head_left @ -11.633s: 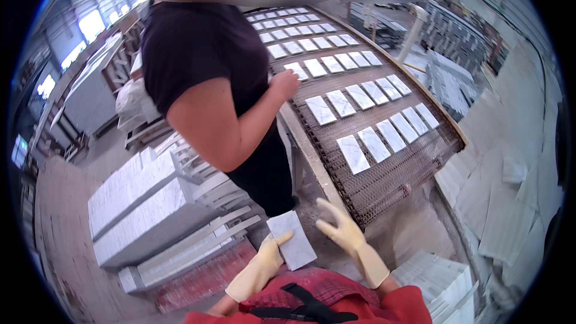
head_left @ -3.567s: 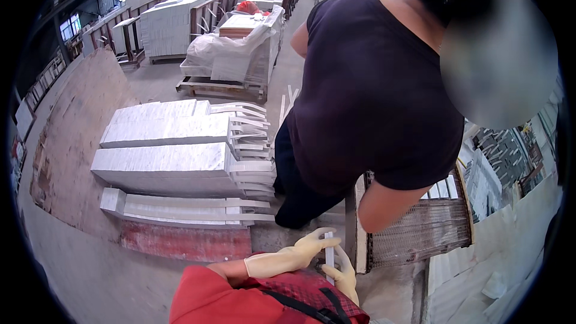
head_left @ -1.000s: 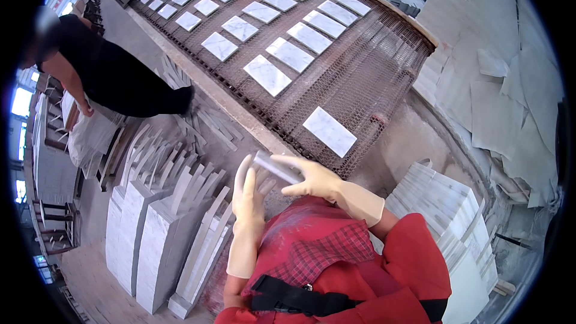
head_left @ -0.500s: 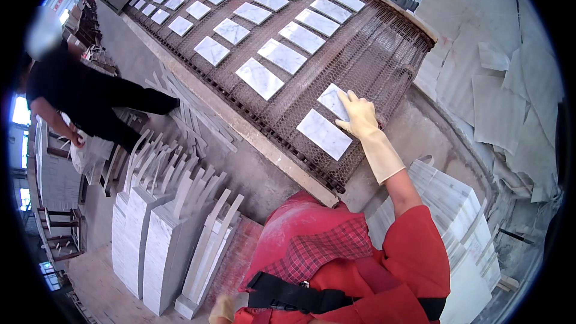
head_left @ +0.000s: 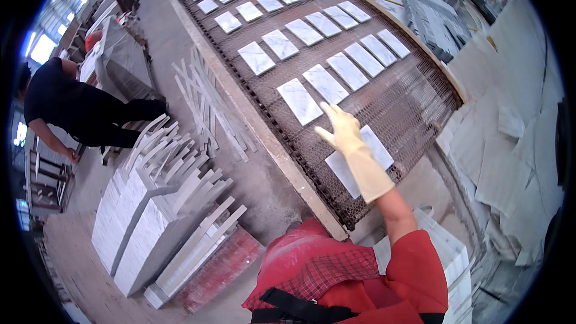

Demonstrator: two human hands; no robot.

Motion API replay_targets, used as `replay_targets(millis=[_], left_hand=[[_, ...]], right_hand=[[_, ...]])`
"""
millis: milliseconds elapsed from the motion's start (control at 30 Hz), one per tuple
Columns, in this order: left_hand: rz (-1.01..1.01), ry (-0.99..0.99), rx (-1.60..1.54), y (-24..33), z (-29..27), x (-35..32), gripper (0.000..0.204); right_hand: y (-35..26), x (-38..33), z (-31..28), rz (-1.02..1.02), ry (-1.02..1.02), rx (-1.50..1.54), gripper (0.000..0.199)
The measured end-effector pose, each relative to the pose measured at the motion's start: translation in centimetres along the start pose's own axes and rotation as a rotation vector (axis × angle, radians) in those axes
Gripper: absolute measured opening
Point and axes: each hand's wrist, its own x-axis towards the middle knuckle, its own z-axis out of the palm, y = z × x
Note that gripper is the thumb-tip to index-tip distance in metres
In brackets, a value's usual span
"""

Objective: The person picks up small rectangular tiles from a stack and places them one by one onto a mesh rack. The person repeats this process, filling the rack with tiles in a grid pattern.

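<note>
My cream-rubber-gloved right hand (head_left: pixel 344 134) has moved leftward off the white, grey-veined rectangular marble tile (head_left: pixel 378 146), fingers spread, gripping nothing; that tile lies right of centre on the brown wire-mesh conveyor (head_left: pixel 414 111). My left hand's state I cannot tell: out of frame.

Tiles (head_left: pixel 299 101): white, grey-veined stone, marble-like; faces smooth, slightly glossy. Conveyor belt (head_left: pixel 420 97): brown metal mesh, rough, dull. Right-hand glove (head_left: pixel 346 136): cream, rubber-like, matt, smooth. Sleeve (head_left: pixel 416 270): red cloth, matt. Strips (head_left: pixel 211 126): pale stone-like, matt. Red board (head_left: pixel 221 270): matt, scuffed. Floor (head_left: pixel 255 177): concrete-like, rough, dusty.
</note>
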Motion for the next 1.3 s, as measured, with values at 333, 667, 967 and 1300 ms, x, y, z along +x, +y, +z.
replay_targets(millis=[333,667,967,1300], left_hand=[[-0.115,-0.003,0.058,-1.9,1.7,-1.4,0.038],[-0.179,0.033,-0.041,-2.5,4.4,-4.3,0.035],[-0.413,0.037,-0.194,-9.6,10.5,-15.8,0.033],[-0.580,-0.235,0.258,-22.9,9.4,-24.2,0.032]], right_hand=[[-5.2,7.2,4.0,-0.026,-0.148,-0.101,0.082],[-4.6,8.0,4.0,-0.118,-0.075,-0.062,0.073],[-4.9,5.5,1.8,-0.142,0.063,0.139,0.070],[-12.9,-4.6,1.8,-0.527,-0.014,0.795,0.054]])
